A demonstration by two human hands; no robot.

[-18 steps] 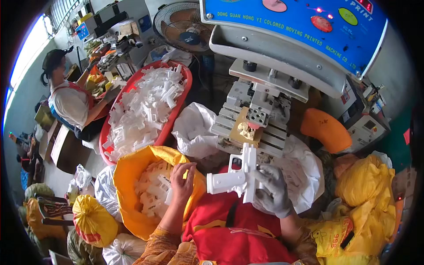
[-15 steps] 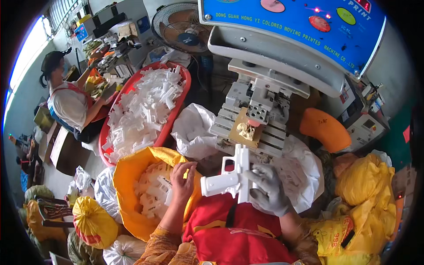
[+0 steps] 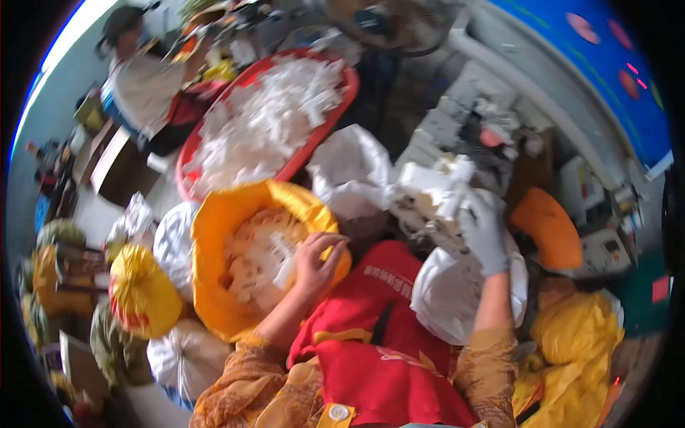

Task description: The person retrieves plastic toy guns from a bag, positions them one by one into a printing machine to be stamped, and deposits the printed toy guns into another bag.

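My right hand (image 3: pixel 481 232), in a grey glove, is closed round a white plastic toy pistol (image 3: pixel 451 201) in front of the printing machine (image 3: pixel 492 118). Motion blurs the pistol's outline against the machine bed. My bare left hand (image 3: pixel 319 265) is over the right rim of a yellow bag (image 3: pixel 208 285), fingers bent and apart. Loose white plastic pieces (image 3: pixel 260 246) fill the bag. One pale piece lies right beside my left hand; whether the hand touches it cannot be made out.
A red tub (image 3: pixel 351 93) heaped with white plastic parts stands at the far left. White sacks (image 3: pixel 349 160) sit between tub and machine, and another white sack (image 3: pixel 446 289) below my right hand. A person (image 3: pixel 143 85) sits at far left. Yellow bags (image 3: pixel 578 335) are at right.
My right hand has carried the toy pistol away from my body, up and right towards the machine. My left hand has moved slightly up and right. The whole view has swung.
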